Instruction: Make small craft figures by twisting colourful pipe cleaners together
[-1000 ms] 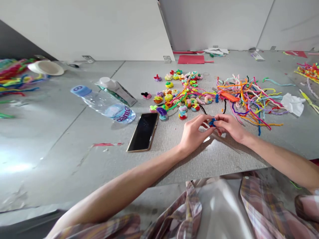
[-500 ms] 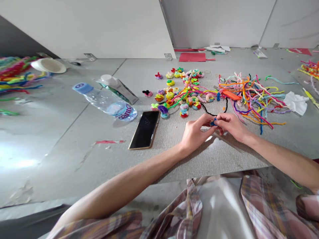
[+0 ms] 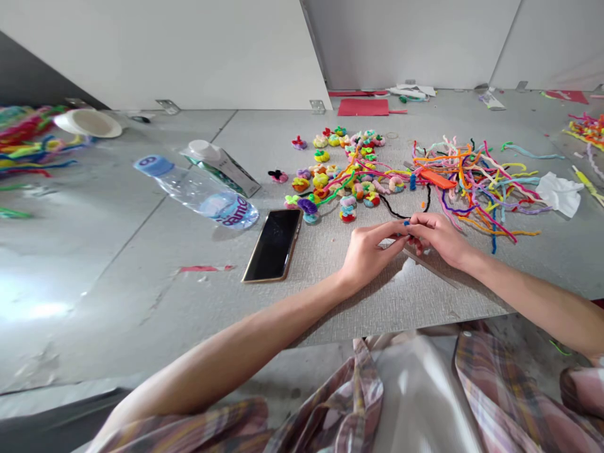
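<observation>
A small piece of blue pipe cleaner (image 3: 406,223) is pinched between the fingertips of both hands, mostly hidden by them. My left hand (image 3: 372,249) closes on it from the left, and my right hand (image 3: 436,238) from the right. Just beyond the hands a black pipe cleaner (image 3: 394,212) curves over the table. Farther right lies a tangle of many-coloured pipe cleaners (image 3: 476,182), with an orange comb (image 3: 436,179) on its left part. Several small finished-looking fuzzy figures (image 3: 321,180) are gathered to the left of that tangle.
A phone (image 3: 272,245) lies left of my hands. Behind it are a clear water bottle (image 3: 198,195) on its side and a drink carton (image 3: 224,168). A crumpled tissue (image 3: 560,194) rests at right, red paper (image 3: 362,107) at the back. A white bowl (image 3: 87,123) stands far left.
The fingers have shifted slightly around the blue piece, and less of it shows now. The left fingers are drawn straighter and closer to the right ones.
</observation>
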The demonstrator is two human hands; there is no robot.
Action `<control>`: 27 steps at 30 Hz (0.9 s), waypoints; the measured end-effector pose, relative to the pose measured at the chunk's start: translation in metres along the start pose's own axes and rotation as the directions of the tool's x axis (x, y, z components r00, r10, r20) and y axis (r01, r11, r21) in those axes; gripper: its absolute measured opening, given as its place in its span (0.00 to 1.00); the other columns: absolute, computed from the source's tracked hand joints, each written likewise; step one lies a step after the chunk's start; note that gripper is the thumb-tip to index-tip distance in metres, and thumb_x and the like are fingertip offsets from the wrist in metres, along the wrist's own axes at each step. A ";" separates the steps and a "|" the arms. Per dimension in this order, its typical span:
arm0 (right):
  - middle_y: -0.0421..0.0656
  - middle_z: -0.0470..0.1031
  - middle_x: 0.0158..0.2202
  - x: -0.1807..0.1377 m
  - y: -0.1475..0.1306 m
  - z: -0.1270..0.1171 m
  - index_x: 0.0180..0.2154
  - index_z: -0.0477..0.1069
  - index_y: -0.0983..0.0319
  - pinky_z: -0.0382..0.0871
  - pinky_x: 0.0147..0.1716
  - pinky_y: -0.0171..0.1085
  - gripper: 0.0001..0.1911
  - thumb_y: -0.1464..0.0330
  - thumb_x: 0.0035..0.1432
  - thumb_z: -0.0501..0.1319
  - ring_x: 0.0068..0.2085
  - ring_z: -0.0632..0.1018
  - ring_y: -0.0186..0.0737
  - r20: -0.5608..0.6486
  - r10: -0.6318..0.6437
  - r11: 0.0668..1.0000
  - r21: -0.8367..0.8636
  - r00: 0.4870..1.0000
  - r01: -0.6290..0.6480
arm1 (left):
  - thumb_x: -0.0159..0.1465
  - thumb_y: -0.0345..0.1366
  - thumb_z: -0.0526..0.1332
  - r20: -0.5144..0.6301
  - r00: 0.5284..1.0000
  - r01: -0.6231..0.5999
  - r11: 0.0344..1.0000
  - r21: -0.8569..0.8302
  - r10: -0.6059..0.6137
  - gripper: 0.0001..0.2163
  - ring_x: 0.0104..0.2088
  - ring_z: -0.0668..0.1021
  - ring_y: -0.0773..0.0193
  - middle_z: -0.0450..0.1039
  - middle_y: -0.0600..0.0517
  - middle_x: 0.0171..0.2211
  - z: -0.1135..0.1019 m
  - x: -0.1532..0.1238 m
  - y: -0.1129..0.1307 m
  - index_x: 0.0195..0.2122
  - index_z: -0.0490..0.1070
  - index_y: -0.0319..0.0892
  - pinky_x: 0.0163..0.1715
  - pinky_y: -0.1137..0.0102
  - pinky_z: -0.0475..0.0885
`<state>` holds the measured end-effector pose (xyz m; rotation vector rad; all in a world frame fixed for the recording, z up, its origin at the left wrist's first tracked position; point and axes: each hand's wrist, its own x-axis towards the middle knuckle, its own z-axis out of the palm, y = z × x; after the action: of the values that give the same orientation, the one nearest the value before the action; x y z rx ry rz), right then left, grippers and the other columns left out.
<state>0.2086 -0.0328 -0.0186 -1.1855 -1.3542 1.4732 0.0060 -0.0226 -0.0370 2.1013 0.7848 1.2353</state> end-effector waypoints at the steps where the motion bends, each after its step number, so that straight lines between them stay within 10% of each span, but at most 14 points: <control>1: 0.36 0.71 0.26 0.000 0.000 0.000 0.29 0.72 0.59 0.70 0.24 0.33 0.20 0.51 0.57 0.73 0.25 0.73 0.33 -0.001 -0.001 1.000 0.003 1.000 0.001 | 0.71 0.30 0.68 0.009 1.000 -0.008 1.000 -0.005 0.008 0.06 0.43 0.89 0.61 0.89 0.50 0.45 0.000 0.000 -0.001 0.46 0.84 0.45 0.46 0.69 0.83; 17: 0.37 0.72 0.25 0.004 0.004 -0.004 0.28 0.74 0.59 0.65 0.22 0.33 0.17 0.54 0.58 0.72 0.24 0.70 0.31 -0.007 -0.017 1.000 -0.024 1.000 0.017 | 0.79 0.36 0.59 0.230 0.970 -0.092 0.995 0.034 0.082 0.09 0.43 0.88 0.60 0.87 0.45 0.47 -0.010 0.007 -0.009 0.46 0.80 0.44 0.43 0.69 0.79; 27: 0.35 0.69 0.24 0.002 0.001 0.000 0.29 0.72 0.58 0.67 0.23 0.34 0.20 0.51 0.59 0.71 0.23 0.70 0.32 -0.033 -0.053 0.998 -0.028 0.998 0.052 | 0.67 0.32 0.65 -0.056 0.991 0.115 0.992 -0.059 -0.118 0.07 0.45 0.84 0.61 0.82 0.48 0.47 -0.004 0.009 0.008 0.46 0.77 0.44 0.37 0.71 0.81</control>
<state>0.2084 -0.0308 -0.0203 -1.1782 -1.3761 1.3956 0.0076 -0.0209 -0.0251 1.9536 0.8765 1.2477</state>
